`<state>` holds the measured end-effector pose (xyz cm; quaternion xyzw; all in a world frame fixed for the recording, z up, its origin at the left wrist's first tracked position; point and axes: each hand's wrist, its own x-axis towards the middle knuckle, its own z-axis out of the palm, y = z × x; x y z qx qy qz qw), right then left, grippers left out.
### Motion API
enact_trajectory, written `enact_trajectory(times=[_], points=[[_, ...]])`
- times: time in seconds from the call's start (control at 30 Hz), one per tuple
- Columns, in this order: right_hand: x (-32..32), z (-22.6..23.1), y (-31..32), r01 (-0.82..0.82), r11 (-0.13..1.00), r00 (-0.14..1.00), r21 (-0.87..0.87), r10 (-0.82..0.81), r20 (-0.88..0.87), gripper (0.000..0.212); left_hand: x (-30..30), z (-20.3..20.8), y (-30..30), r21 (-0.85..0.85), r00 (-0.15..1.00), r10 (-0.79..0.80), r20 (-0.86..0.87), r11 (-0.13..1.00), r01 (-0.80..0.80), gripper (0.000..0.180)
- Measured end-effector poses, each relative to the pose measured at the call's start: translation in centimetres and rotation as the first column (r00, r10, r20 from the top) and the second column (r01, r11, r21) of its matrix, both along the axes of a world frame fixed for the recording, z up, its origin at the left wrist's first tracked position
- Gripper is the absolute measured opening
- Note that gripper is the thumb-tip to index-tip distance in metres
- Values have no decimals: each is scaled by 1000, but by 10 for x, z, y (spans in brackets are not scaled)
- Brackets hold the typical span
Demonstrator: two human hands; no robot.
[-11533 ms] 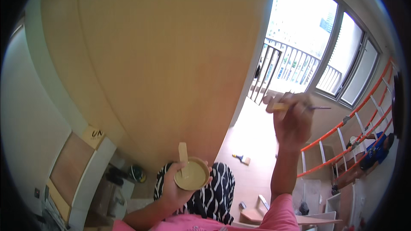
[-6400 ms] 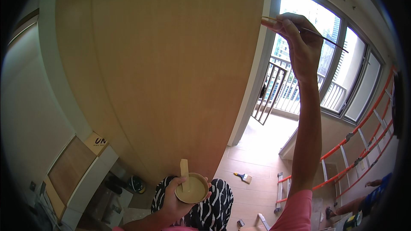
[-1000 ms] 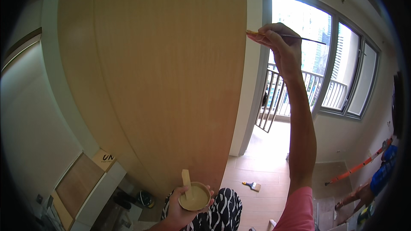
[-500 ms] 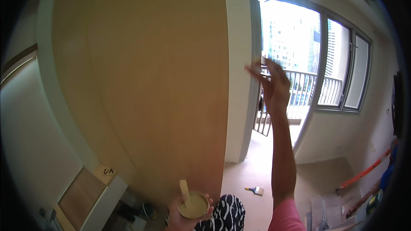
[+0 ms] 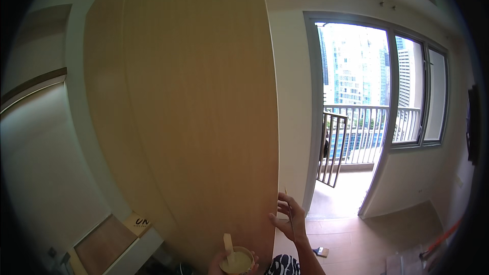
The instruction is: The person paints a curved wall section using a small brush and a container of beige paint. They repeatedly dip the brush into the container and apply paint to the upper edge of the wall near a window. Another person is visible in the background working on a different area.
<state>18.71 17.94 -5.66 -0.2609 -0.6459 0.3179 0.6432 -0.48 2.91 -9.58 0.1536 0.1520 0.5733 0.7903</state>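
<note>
My left hand (image 5: 216, 266) is wrapped round a small bowl (image 5: 237, 264) of pale, creamy paste or liquid, low in front of me. A flat wooden stick (image 5: 228, 244) stands tilted in the bowl. To its right, my right hand (image 5: 291, 219) is at the edge of a tall light-wood panel (image 5: 204, 122), its thumb near the panel's front face. A thin stick (image 5: 287, 193), like a slender brush handle, runs up through the fingers of this hand; its working end cannot be made out. My patterned black-and-white clothing (image 5: 283, 265) shows between the hands.
A paintbrush (image 5: 322, 251) lies on the floor to the right. Beyond is a glazed balcony door (image 5: 351, 122) with a railing. At left stands a low white unit (image 5: 135, 254) with a brown board and a carton. An orange-railed ladder (image 5: 440, 239) is at far right.
My right hand has come down from in front of the balcony door to the panel's edge. My left hand still holds the bowl. The view has shifted, so the scene sits lower and further right.
</note>
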Motion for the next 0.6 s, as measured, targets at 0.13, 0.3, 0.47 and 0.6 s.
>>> enact_trajectory(times=[0.13,0.3,0.47,0.6], points=[[-6,2,-6,82,997,997,14,-82,-6,52,1,2,0,-55,999,38,22,998,-36,47],[-13,-10,0,137,991,988,-4,-137,-74,47,0,-7,4,-61,996,70,50,996,-67,44],[-22,-10,-4,197,980,977,-22,-198,-82,45,7,-14,15,-69,988,111,109,992,-104,43],[-22,-16,-1,189,981,980,-31,-191,-63,45,13,-7,23,-117,972,125,198,988,-103,43]])
